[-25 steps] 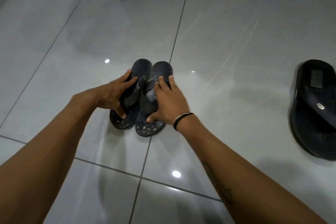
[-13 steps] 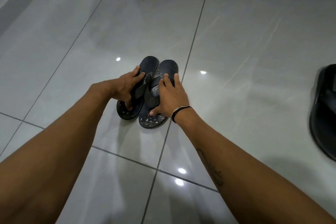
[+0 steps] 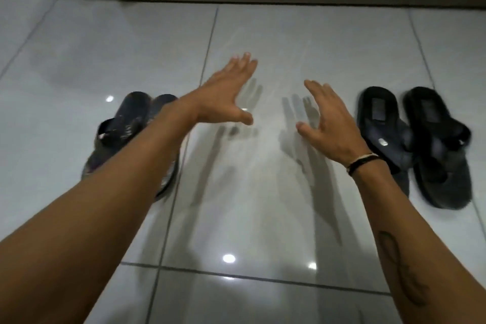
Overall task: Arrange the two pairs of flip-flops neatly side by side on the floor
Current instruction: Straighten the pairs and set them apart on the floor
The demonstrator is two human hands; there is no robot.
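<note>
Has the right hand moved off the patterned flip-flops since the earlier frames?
Yes. The right hand now hovers open above bare tile, right of the patterned flip-flops, toward the black pair.

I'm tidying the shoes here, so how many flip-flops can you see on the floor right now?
4. Two patterned flip-flops lie together at left, partly behind the left forearm. Two black flip-flops lie together at right, beyond the right hand. None seems fully hidden.
</note>
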